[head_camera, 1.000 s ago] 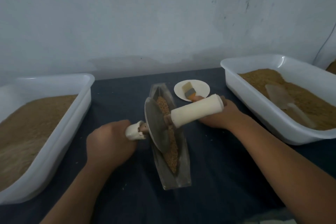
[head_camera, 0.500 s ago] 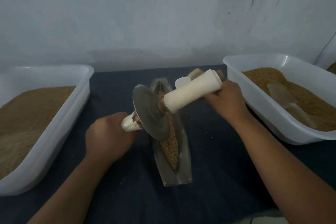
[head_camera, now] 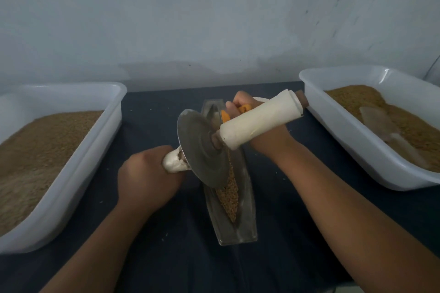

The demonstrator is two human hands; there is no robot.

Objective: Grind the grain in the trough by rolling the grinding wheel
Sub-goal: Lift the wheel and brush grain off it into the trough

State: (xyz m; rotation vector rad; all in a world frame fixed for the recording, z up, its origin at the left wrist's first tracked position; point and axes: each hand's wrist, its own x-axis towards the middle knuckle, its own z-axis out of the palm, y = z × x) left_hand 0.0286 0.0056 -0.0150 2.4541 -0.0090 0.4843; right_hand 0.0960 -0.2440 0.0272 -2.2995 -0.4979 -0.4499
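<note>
Left tub [head_camera: 95, 150] and right tub [head_camera: 345, 140] wall in the trough [head_camera: 246, 207], with bare cloth [head_camera: 166, 114] lanes between.

The grinding wheel [head_camera: 202, 150] I hold is matt metal; the trough [head_camera: 247, 228], scuffed metal. Grain [head_camera: 228, 197]: coarse, rough. Tubs [head_camera: 333, 131]: glossy plastic. Table cover [head_camera: 190, 257]: matt cloth.

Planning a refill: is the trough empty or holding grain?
Holding grain: a brown strip lies in the groove of the trough, beneath the grinding wheel.
</note>
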